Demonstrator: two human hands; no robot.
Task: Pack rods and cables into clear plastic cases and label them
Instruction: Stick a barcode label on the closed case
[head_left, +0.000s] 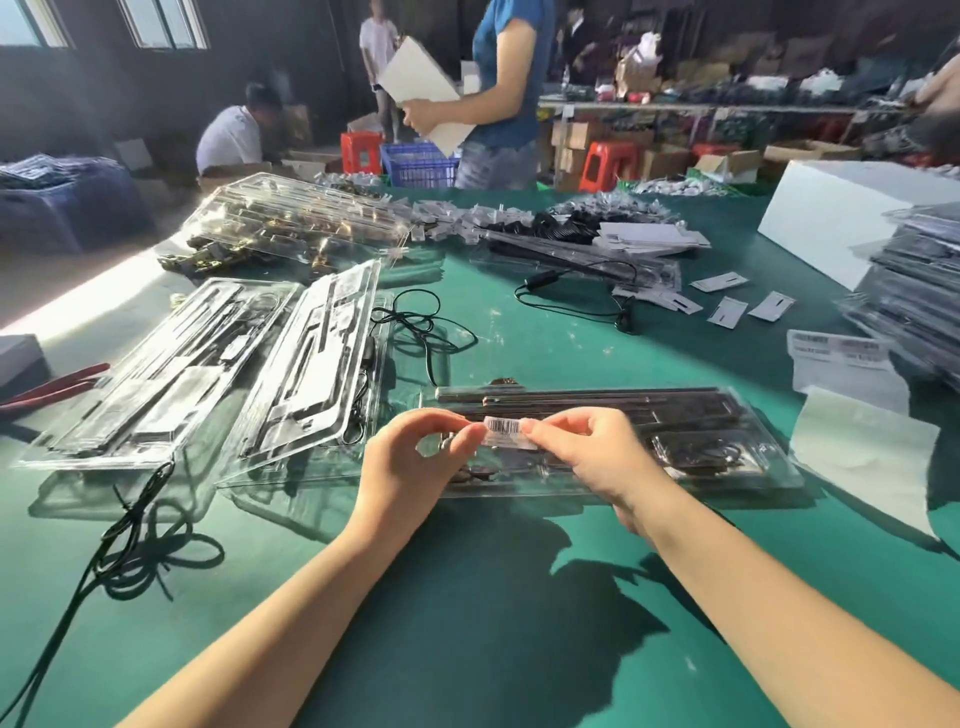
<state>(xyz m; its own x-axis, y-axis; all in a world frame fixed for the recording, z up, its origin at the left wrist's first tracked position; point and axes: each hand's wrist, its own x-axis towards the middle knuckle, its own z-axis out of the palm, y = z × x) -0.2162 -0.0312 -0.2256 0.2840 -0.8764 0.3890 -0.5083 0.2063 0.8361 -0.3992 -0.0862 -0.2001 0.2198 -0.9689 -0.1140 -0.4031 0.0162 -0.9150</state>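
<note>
A closed clear plastic case (701, 441) holding dark rods and a coiled cable lies flat on the green table (493, 597) in front of me. Above its left part my left hand (410, 462) and my right hand (587, 457) pinch the two ends of a small white barcode label (506, 432). Two more clear cases (171, 374) (317, 374) lie to the left, the second one open and tilted. Loose black cables (415, 322) (135, 551) lie around them.
A sheet of labels (836, 351) and white backing paper (867, 457) lie at the right, beside a stack of filled cases (914, 291) and a white box (831, 213). Red pliers (52, 387) are at the far left. People stand and crouch beyond the table.
</note>
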